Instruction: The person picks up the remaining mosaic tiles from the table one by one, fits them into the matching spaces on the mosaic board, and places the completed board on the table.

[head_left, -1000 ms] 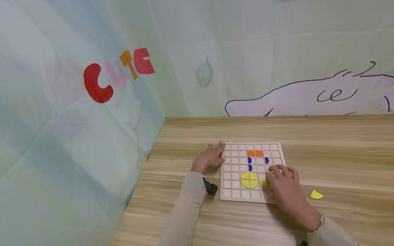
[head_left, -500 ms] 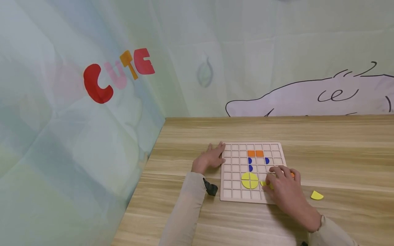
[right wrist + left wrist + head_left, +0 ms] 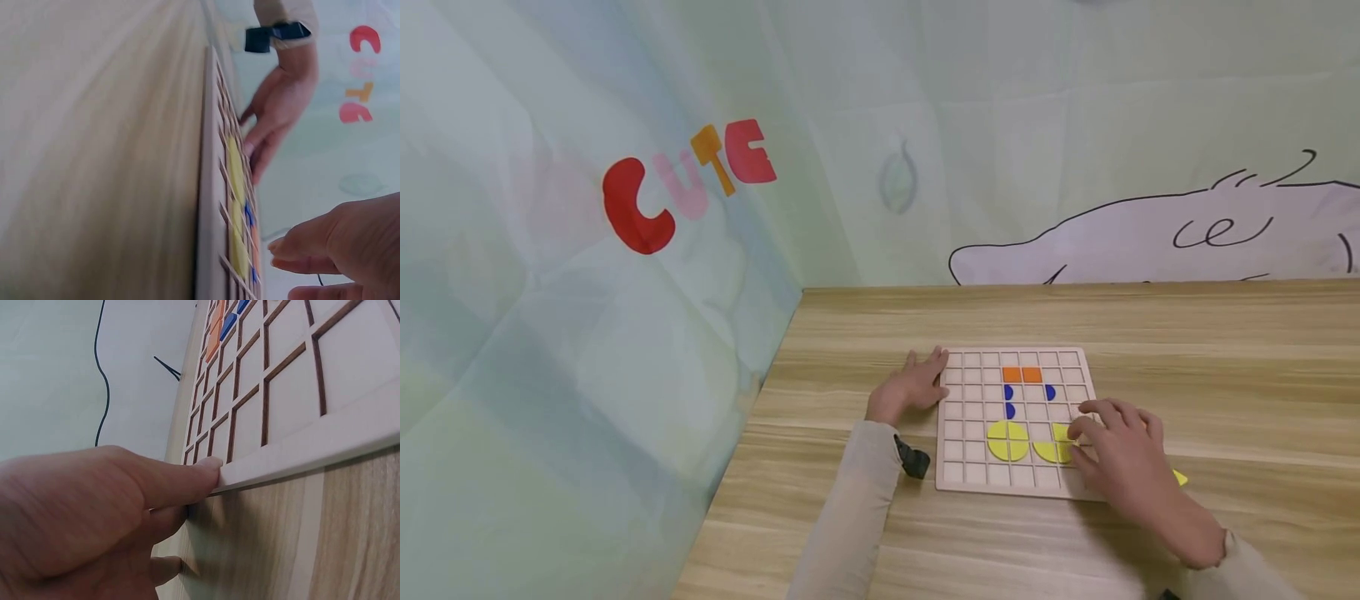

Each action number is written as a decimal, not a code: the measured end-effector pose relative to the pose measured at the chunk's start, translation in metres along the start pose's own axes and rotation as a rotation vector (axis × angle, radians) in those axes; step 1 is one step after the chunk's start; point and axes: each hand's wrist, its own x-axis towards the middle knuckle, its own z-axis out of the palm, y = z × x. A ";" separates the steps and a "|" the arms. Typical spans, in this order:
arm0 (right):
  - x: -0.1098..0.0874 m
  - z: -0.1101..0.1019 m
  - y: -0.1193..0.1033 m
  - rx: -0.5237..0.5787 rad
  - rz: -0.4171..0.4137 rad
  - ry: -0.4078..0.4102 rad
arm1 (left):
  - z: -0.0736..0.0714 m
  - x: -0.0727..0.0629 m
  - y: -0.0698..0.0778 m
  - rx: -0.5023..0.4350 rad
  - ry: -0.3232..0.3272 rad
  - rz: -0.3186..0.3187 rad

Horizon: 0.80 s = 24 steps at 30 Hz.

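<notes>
A square pale board (image 3: 956,472), divided into small cells, lies on the table. My left hand (image 3: 908,387) rests at its left edge; in the left wrist view the thumb (image 3: 187,481) presses on the rim. My right hand (image 3: 1123,458) is over the board's right side with bent fingers, and nothing shows between its thumb and fingertips in the right wrist view. Close by its fingertips sit three yellow quarter-circle pieces (image 3: 1052,452). To their left, more quarters form a full yellow circle (image 3: 1008,440). An orange sliver (image 3: 1145,424) peeks out beside the outer fingers.
Two orange squares (image 3: 1022,375) and three blue half-circles (image 3: 1009,392) sit in the board's upper cells. Right of the board, a loose yellow piece (image 3: 1180,477) lies on the wooden table (image 3: 850,333), mostly behind my right hand. Printed cloth (image 3: 880,125) hangs behind and at left.
My right hand has drawn back to the right, uncovering the three yellow quarters and now covering most of the loose yellow piece. The left hand has stayed at the board's edge.
</notes>
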 end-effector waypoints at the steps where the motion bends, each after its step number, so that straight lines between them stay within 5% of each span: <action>1: -0.001 -0.003 0.003 -0.003 -0.002 0.005 | 0.000 0.000 0.000 -0.001 0.001 0.000; 7: -0.005 -0.020 0.027 -0.054 0.008 -0.001 | 0.001 0.000 0.000 -0.012 0.003 -0.002; 19: -0.026 -0.044 0.071 -0.161 0.068 -0.210 | 0.000 -0.001 -0.001 -0.029 0.000 0.004; 24: -0.032 -0.044 0.079 -0.165 0.040 -0.238 | 0.000 0.000 -0.001 -0.020 0.003 0.003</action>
